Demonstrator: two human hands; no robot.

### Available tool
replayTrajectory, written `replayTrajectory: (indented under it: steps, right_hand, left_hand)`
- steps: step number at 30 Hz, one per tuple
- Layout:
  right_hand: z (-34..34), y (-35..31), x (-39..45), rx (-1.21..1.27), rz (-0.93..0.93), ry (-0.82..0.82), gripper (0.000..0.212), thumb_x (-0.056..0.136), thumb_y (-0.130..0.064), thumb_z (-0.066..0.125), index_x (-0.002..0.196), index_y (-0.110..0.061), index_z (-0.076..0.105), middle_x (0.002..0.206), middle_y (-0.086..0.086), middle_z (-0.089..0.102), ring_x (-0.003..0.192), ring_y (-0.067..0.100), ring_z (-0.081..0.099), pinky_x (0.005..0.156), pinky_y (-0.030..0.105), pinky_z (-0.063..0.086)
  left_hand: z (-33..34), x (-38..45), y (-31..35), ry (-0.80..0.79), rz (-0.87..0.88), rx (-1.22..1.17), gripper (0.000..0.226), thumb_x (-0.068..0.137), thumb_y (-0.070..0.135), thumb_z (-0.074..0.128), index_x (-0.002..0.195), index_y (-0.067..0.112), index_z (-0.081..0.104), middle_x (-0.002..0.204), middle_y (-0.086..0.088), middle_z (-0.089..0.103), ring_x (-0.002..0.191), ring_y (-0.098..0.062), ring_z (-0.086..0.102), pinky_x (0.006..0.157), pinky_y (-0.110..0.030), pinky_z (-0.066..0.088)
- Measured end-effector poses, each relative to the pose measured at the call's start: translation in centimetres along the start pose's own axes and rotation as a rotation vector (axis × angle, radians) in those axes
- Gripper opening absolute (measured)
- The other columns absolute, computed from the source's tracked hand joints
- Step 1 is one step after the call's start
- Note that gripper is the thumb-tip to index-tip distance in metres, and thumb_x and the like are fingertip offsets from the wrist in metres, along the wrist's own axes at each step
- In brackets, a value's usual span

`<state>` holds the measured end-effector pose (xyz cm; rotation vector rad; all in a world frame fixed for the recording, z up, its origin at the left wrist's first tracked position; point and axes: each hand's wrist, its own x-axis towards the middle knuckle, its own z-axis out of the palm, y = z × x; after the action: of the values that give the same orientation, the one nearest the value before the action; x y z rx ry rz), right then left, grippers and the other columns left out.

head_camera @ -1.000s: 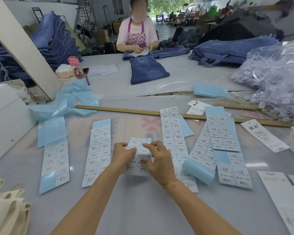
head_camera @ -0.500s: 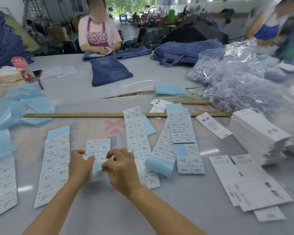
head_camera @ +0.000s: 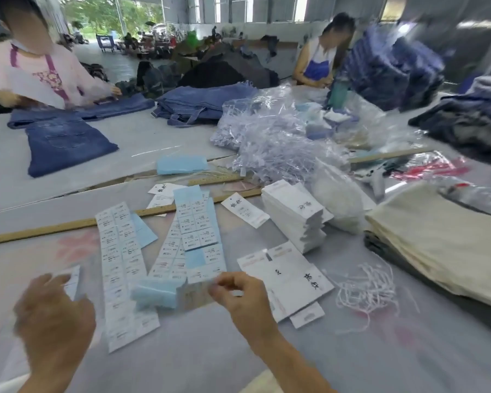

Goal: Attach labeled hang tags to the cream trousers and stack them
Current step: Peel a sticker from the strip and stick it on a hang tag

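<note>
Right hand (head_camera: 244,296): pinches a small sticker (head_camera: 201,287) over the label sheets (head_camera: 125,262).
Left hand (head_camera: 51,316): blurred, fingers loosely spread, gripping nothing visible.
Cream trousers (head_camera: 442,239): stacked far right.

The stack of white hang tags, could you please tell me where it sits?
The stack of white hang tags sits right of centre, between the label sheets and the cream trousers.

One head-worn camera looked forward and down from close above the grey tabletop (head_camera: 210,358), facing toward 12 o'clock; both forearms entered from 6 o'clock, and the workshop hall receded beyond.
</note>
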<state>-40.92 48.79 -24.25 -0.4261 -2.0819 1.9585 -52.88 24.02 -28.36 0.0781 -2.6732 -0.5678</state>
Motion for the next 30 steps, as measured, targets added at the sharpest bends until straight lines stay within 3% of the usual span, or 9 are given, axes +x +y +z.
replayTrajectory:
  steps: [3,6,8,12,15,17,21,24,30]
  right_hand:
    - [-8.7,0.2,1.4,-0.014,0.243,0.01,0.011,0.081,-0.007,0.071,0.073,-0.014,0.068,0.068,-0.003,0.066,0.064,0.006,0.057,0.059,0.015,0.044]
    - [-14.6,0.7,3.6,-0.023,0.464,0.043,0.005,0.08,-0.008,0.072,0.079,-0.008,0.067,0.077,0.007,0.067,0.069,0.014,0.057,0.056,0.022,0.04]
    - [-16.7,1.2,4.7,-0.026,0.563,0.049,0.006,0.078,-0.007,0.073,0.08,-0.006,0.067,0.077,0.01,0.068,0.064,0.015,0.054,0.052,0.023,0.04]
    - [-18.4,1.7,6.2,-0.083,0.64,-0.004,0.008,0.078,-0.007,0.073,0.083,-0.004,0.069,0.079,0.009,0.072,0.063,0.015,0.056,0.052,0.022,0.043]
    - [-18.8,1.9,7.1,-0.123,0.644,-0.051,0.006,0.077,-0.005,0.073,0.082,-0.004,0.069,0.076,0.007,0.072,0.062,0.014,0.057,0.051,0.021,0.045]
    - [-18.8,2.0,7.8,-0.153,0.647,-0.083,0.006,0.078,-0.005,0.072,0.082,-0.004,0.069,0.078,0.008,0.072,0.062,0.014,0.057,0.053,0.023,0.045]
    - [-18.1,2.8,8.6,-0.245,0.632,-0.136,0.008,0.078,-0.005,0.071,0.085,-0.003,0.068,0.079,0.01,0.068,0.058,0.015,0.053,0.051,0.025,0.041]
    - [-17.5,3.7,9.0,-0.307,0.626,-0.134,0.013,0.076,-0.004,0.072,0.086,-0.002,0.064,0.068,0.008,0.057,0.051,0.013,0.045,0.044,0.024,0.034]
    - [-17.1,4.2,9.2,-0.342,0.627,-0.107,0.02,0.074,-0.002,0.074,0.086,-0.005,0.058,0.058,0.005,0.052,0.047,0.013,0.043,0.038,0.018,0.031]
  left_hand:
    - [0.2,-5.7,8.4,0.075,0.371,-0.204,0.034,0.068,-0.007,0.07,0.1,-0.007,0.058,0.104,-0.028,0.06,0.095,-0.048,0.056,0.086,-0.05,0.042]
    - [2.4,-10.7,15.6,-0.224,0.59,-0.404,0.03,0.07,-0.01,0.07,0.098,-0.002,0.062,0.102,-0.018,0.062,0.095,-0.034,0.059,0.088,-0.034,0.043]
    - [4.4,-13.0,18.6,-0.45,0.558,-0.521,0.028,0.08,-0.005,0.064,0.106,0.004,0.06,0.11,-0.009,0.058,0.103,-0.023,0.055,0.092,-0.02,0.038]
    - [7.1,-14.5,22.3,-0.558,0.262,-0.673,0.018,0.092,0.001,0.05,0.104,0.011,0.058,0.106,-0.001,0.06,0.091,-0.01,0.055,0.077,-0.007,0.04]
    - [7.7,-13.6,24.3,-0.633,-0.191,-0.891,0.017,0.097,0.014,0.048,0.088,0.01,0.062,0.094,-0.009,0.067,0.077,-0.014,0.061,0.071,-0.021,0.049]
    - [8.1,-13.0,24.7,-0.648,-0.327,-0.935,0.032,0.096,0.03,0.051,0.079,0.006,0.065,0.079,-0.007,0.068,0.068,-0.017,0.06,0.069,-0.032,0.051]
    - [8.6,-12.3,25.1,-0.676,-0.27,-0.797,0.042,0.088,0.039,0.061,0.061,0.007,0.058,0.06,0.0,0.061,0.055,-0.016,0.052,0.061,-0.034,0.046]
    - [9.1,-12.3,25.4,-0.655,-0.198,-0.657,0.032,0.088,0.033,0.063,0.068,0.008,0.06,0.066,-0.005,0.064,0.063,-0.02,0.058,0.066,-0.036,0.049]
    - [9.8,-12.4,25.3,-0.606,-0.137,-0.577,0.017,0.089,0.024,0.062,0.075,0.017,0.057,0.075,0.005,0.061,0.067,-0.005,0.053,0.053,-0.011,0.037]
